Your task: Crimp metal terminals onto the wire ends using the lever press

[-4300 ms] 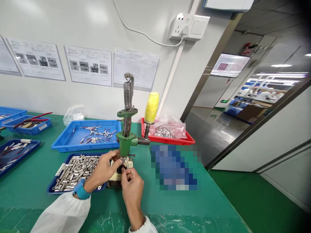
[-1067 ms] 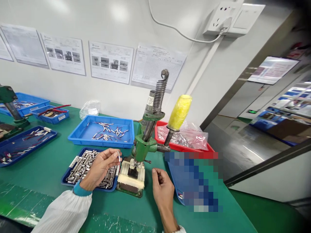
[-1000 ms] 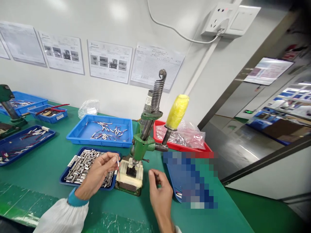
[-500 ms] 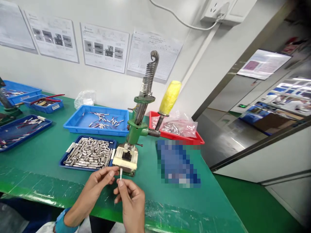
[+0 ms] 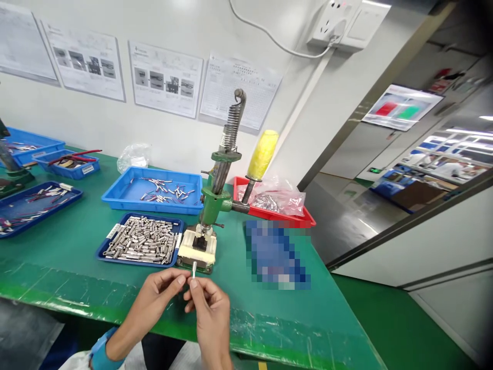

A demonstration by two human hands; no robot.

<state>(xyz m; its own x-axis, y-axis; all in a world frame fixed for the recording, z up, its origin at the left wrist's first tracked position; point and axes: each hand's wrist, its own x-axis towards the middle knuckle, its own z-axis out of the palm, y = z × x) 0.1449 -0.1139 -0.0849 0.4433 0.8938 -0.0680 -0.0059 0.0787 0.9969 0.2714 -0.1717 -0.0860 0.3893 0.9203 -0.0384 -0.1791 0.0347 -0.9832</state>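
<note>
Between the thumb and finger of my right hand (image 5: 211, 308) a small metal sleeve (image 5: 194, 267) with a white lower part stands upright. My left hand (image 5: 159, 295) is close beside it, its thumb and fingers pinched together near the sleeve's lower end; whatever they grip is hidden. Just beyond both hands is a green hand press (image 5: 210, 210) with a cream-coloured base, a coil spring and a yellow-wrapped lever handle (image 5: 263, 154). A dark blue tray (image 5: 100, 253) full of metal sleeves lies left of the press base.
A blue tray (image 5: 154, 205) with short wired pieces stands behind the sleeves. To the right are a red tray (image 5: 308, 221) with bagged metal parts and a pixelated blue item (image 5: 269, 252). More trays (image 5: 73, 198) line the left. The green table (image 5: 327, 318) ends at the right.
My left fingers have come closer to my right fingertips at the lower part of the sleeve. The view has shifted slightly, moving the press a little left in the picture.
</note>
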